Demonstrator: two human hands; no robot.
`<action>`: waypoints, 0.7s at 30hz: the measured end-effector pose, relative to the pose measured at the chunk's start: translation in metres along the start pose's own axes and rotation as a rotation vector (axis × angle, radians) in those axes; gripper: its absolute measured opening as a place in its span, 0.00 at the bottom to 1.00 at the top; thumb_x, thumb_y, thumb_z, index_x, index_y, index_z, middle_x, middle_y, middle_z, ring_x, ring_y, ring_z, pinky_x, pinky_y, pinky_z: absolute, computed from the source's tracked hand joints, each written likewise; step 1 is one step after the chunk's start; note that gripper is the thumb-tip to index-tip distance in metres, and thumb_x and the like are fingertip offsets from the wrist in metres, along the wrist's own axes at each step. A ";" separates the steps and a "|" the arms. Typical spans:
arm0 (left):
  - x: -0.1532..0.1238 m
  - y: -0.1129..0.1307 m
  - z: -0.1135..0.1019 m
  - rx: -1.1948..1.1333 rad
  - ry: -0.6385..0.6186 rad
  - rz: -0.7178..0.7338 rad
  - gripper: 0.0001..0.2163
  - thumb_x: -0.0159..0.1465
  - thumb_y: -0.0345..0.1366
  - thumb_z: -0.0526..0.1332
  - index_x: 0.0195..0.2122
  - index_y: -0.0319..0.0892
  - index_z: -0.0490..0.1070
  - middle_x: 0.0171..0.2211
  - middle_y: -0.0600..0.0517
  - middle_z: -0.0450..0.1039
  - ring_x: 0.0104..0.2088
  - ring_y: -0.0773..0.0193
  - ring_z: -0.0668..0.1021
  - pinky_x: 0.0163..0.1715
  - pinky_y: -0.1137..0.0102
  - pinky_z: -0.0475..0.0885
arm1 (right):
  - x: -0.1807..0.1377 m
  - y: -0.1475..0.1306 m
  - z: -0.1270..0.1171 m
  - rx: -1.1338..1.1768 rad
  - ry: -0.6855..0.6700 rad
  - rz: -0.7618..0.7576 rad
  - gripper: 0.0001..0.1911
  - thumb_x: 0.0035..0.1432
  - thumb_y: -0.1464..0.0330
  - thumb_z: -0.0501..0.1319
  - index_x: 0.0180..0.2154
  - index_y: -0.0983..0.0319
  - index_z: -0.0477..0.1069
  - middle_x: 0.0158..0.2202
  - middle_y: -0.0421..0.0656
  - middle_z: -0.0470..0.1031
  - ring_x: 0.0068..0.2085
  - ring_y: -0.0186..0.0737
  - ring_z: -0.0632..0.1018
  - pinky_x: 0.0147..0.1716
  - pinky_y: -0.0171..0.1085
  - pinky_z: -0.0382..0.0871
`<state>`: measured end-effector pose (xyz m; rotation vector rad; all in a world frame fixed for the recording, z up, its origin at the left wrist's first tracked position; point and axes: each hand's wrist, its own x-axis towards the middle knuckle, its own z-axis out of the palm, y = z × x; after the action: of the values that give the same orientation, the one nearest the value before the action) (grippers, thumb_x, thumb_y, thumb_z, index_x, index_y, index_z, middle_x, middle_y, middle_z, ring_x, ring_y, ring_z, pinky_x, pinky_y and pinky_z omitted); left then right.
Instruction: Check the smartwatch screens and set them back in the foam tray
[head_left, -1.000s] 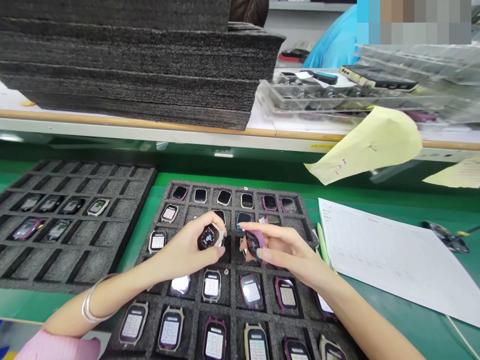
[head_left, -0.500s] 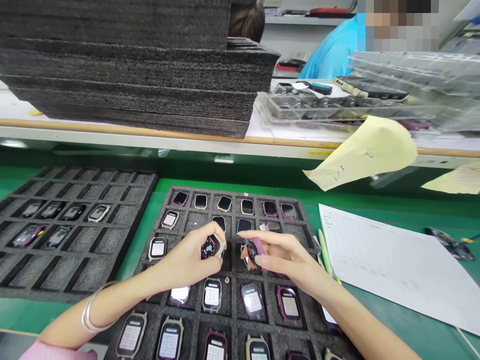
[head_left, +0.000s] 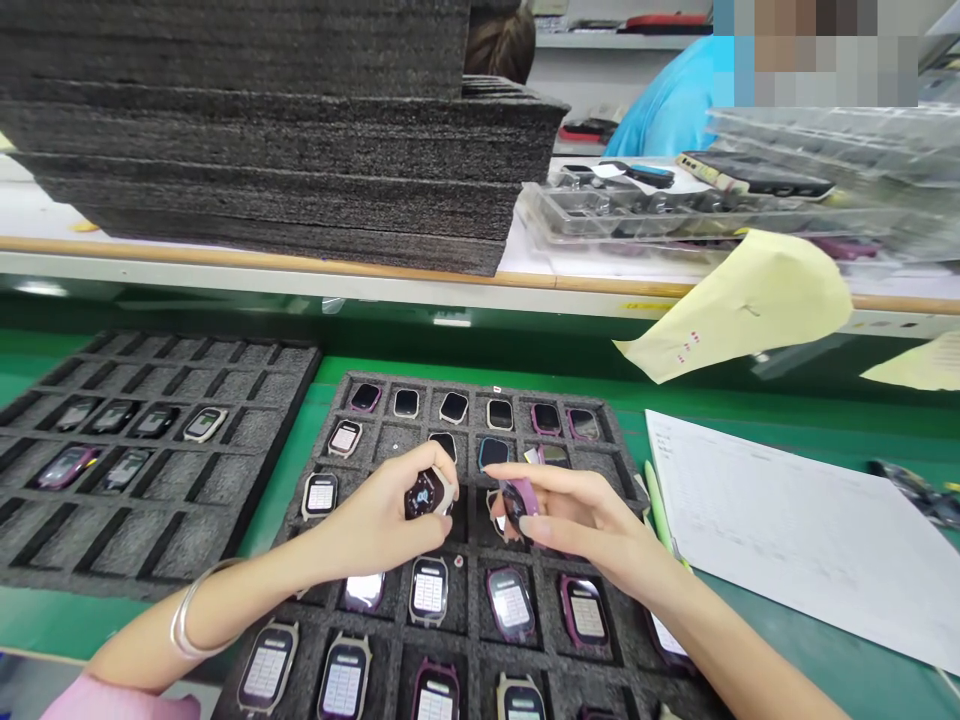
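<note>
Between its thumb and fingers, my left hand (head_left: 397, 505) grips a light-framed smartwatch (head_left: 424, 494) with its dark screen lit. My right hand (head_left: 574, 505) pinches a purple smartwatch (head_left: 519, 500), tilted so that its face turns to the left. Both hands hover over a black foam tray (head_left: 471, 540) whose compartments hold several strapless watches. Nearer rows show pale lit screens, such as a purple-framed watch (head_left: 511, 603) and a light-framed one (head_left: 429, 590). Watches in the far rows have dark screens. My hands and forearms hide some of the middle compartments.
At left lies another foam tray (head_left: 217, 490) with several watches. On the right are a printed sheet (head_left: 795, 530) and a green pen (head_left: 660, 500). A shelf behind carries stacked foam (head_left: 300, 170) and clear plastic trays (head_left: 630, 215); a yellow paper (head_left: 750, 300) hangs from it. A person in blue is beyond.
The whole view has shifted slightly, so everything appears a little further right. Both hands keep their watches in nearly the same pose.
</note>
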<state>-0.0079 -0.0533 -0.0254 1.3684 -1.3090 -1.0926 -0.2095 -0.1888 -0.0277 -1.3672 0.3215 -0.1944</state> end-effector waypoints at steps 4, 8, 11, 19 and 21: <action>-0.002 0.000 0.000 0.022 0.034 0.018 0.09 0.57 0.23 0.57 0.35 0.43 0.63 0.30 0.57 0.63 0.30 0.68 0.66 0.31 0.72 0.63 | 0.001 0.000 0.000 -0.022 -0.002 0.013 0.24 0.60 0.64 0.67 0.58 0.58 0.71 0.41 0.45 0.77 0.40 0.42 0.77 0.42 0.40 0.69; 0.001 -0.004 0.002 -0.105 0.042 -0.116 0.11 0.60 0.33 0.63 0.41 0.44 0.63 0.32 0.57 0.65 0.24 0.71 0.67 0.22 0.75 0.64 | 0.005 0.001 0.003 0.003 0.025 0.022 0.24 0.63 0.63 0.64 0.60 0.59 0.68 0.44 0.47 0.78 0.41 0.45 0.78 0.42 0.42 0.68; 0.004 -0.006 0.004 -0.317 0.018 -0.203 0.14 0.62 0.38 0.63 0.46 0.43 0.62 0.30 0.55 0.69 0.26 0.66 0.73 0.23 0.73 0.70 | 0.008 0.003 0.006 0.080 0.034 0.075 0.25 0.65 0.63 0.61 0.61 0.61 0.65 0.45 0.49 0.78 0.42 0.46 0.79 0.44 0.44 0.67; 0.003 -0.002 0.001 -0.641 0.047 -0.266 0.17 0.61 0.32 0.59 0.52 0.43 0.68 0.47 0.45 0.73 0.43 0.55 0.77 0.37 0.63 0.75 | 0.006 0.012 0.004 0.084 -0.067 0.017 0.41 0.58 0.73 0.66 0.66 0.61 0.46 0.48 0.49 0.76 0.44 0.42 0.79 0.47 0.44 0.69; 0.003 -0.002 0.002 -0.654 0.043 -0.257 0.17 0.60 0.30 0.58 0.51 0.43 0.68 0.48 0.45 0.74 0.43 0.56 0.77 0.37 0.64 0.75 | 0.006 0.012 0.005 -0.034 -0.020 -0.019 0.35 0.61 0.74 0.63 0.65 0.60 0.50 0.46 0.48 0.77 0.45 0.42 0.79 0.49 0.45 0.70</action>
<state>-0.0090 -0.0564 -0.0281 1.0604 -0.6529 -1.4889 -0.2027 -0.1835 -0.0392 -1.4050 0.2965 -0.1919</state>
